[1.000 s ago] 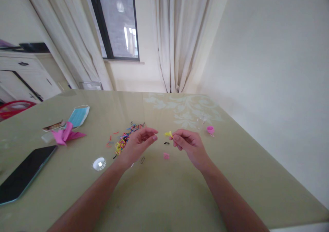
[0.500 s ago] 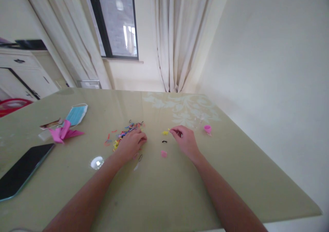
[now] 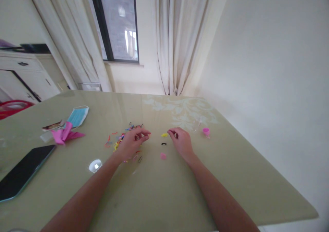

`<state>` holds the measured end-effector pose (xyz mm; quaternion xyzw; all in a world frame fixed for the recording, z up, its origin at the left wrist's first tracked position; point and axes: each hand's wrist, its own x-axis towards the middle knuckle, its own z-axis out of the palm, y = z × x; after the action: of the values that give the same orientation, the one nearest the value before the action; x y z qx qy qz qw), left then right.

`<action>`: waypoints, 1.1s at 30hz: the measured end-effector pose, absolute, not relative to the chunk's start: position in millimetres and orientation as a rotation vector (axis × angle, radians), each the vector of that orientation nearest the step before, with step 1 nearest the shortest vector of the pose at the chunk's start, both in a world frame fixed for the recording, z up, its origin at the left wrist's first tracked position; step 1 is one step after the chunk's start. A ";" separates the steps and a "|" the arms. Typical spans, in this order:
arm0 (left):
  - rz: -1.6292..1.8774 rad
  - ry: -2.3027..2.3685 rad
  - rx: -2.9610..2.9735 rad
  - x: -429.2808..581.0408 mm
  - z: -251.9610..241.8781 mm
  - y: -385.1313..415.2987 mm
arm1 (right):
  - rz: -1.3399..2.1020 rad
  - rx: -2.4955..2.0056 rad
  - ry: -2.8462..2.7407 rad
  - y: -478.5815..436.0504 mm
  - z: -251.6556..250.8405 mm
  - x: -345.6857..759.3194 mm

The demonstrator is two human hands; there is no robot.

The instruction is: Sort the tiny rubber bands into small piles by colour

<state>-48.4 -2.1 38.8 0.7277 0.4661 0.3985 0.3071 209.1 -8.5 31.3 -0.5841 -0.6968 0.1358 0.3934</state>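
A heap of small coloured elastic bands (image 3: 123, 136) lies on the pale green table (image 3: 159, 190). My left hand (image 3: 132, 142) rests at the heap's right edge with thumb and fingers pinched together; what they pinch is too small to name. My right hand (image 3: 181, 141) lies on the table with fingers curled, just right of a small yellow band (image 3: 164, 135). A black band (image 3: 163, 143) and a pink band (image 3: 162, 155) lie below the yellow one, between my hands.
A dark phone (image 3: 23, 172) lies at the left edge. A blue face mask (image 3: 78, 116), a pink folded paper (image 3: 64, 135) and a small card (image 3: 52, 125) sit at the back left. A pink cap (image 3: 206, 131) is right of my right hand. A wall runs along the right.
My right hand lowered from the air and set the yellow band on the table. My left hand dropped to the heap and now pinches at its right edge.
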 end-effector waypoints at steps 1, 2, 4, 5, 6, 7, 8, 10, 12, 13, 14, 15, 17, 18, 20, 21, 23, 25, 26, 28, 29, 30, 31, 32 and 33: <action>1.095 1.147 1.806 -46.7 42.0 -3.7 | 0.423 -1.413 -1.720 -12.0 34.2 208.0; 1.130 1.071 1.694 -45.0 45.1 -5.8 | 0.523 -1.343 -1.682 -16.1 37.5 206.1; 1.182 0.967 1.525 -41.6 50.9 -11.2 | 0.744 -1.215 -1.641 -25.5 44.7 200.5; 1.199 0.939 1.480 -39.9 53.5 -14.0 | 0.835 -1.162 -1.631 -30.4 48.4 197.1; 1.213 0.920 1.457 -38.2 55.6 -16.8 | 0.905 -1.117 -1.622 -35.2 51.8 193.6; 1.219 0.901 1.450 -36.6 57.4 -19.4 | 0.955 -1.080 -1.609 -39.7 54.8 190.2; 1.218 0.878 1.450 -35.1 58.8 -21.7 | 0.990 -1.052 -1.595 -43.6 57.2 187.2; 1.207 0.831 1.453 -32.4 60.5 -25.1 | 1.035 -1.024 -1.575 -49.7 59.7 182.5; 1.185 0.796 1.455 -30.4 60.9 -27.2 | 1.058 -1.022 -1.571 -53.0 59.4 179.6; 1.174 0.785 1.458 -29.7 60.8 -27.8 | 1.060 -1.026 -1.566 -53.8 58.4 178.7; 1.164 0.777 1.465 -29.1 60.4 -28.2 | 1.058 -1.030 -1.560 -54.1 57.2 178.0; 1.155 0.772 1.474 -28.7 59.8 -28.4 | 1.050 -1.033 -1.554 -54.1 56.0 177.5; 1.145 0.770 1.499 -28.1 58.6 -28.4 | 1.029 -1.043 -1.551 -53.4 54.2 177.0; 1.145 0.778 1.514 -27.8 58.0 -28.4 | 1.020 -1.048 -1.555 -52.9 53.7 177.0; 1.140 0.806 1.548 -27.3 57.4 -28.4 | 1.002 -1.058 -1.566 -52.2 53.9 177.6; 1.140 0.820 1.563 -26.9 57.3 -28.6 | 0.992 -1.062 -1.567 -52.0 54.5 178.0; 1.145 0.833 1.583 -26.1 57.6 -29.3 | 0.977 -1.067 -1.566 -52.1 56.4 179.3; 1.169 0.823 1.586 -25.0 58.2 -30.5 | 0.973 -1.065 -1.571 -52.9 58.9 180.4; 1.185 0.813 1.584 -24.3 58.5 -31.3 | 0.977 -1.065 -1.577 -53.5 60.2 180.8; 1.221 0.790 1.572 -22.7 58.8 -33.1 | 0.979 -1.069 -1.598 -54.8 62.6 181.1; 1.241 0.776 1.568 -21.9 58.8 -34.1 | 0.971 -1.074 -1.614 -55.4 63.6 180.9; 1.257 0.763 1.566 -21.1 58.9 -35.0 | 0.956 -1.082 -1.630 -56.0 64.4 180.6; 1.270 0.751 1.571 -20.3 59.1 -35.8 | 0.939 -1.089 -1.646 -56.5 65.0 180.3; 1.280 0.741 1.581 -19.7 59.5 -36.6 | 0.926 -1.092 -1.656 -56.9 65.6 180.1; 1.285 0.734 1.594 -19.1 60.0 -37.2 | 0.922 -1.093 -1.657 -57.3 66.0 180.1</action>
<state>-19.1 -37.2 60.0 0.6490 0.2988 0.5230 0.4647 180.1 -57.3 66.0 -0.4438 -0.6728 0.3743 0.4586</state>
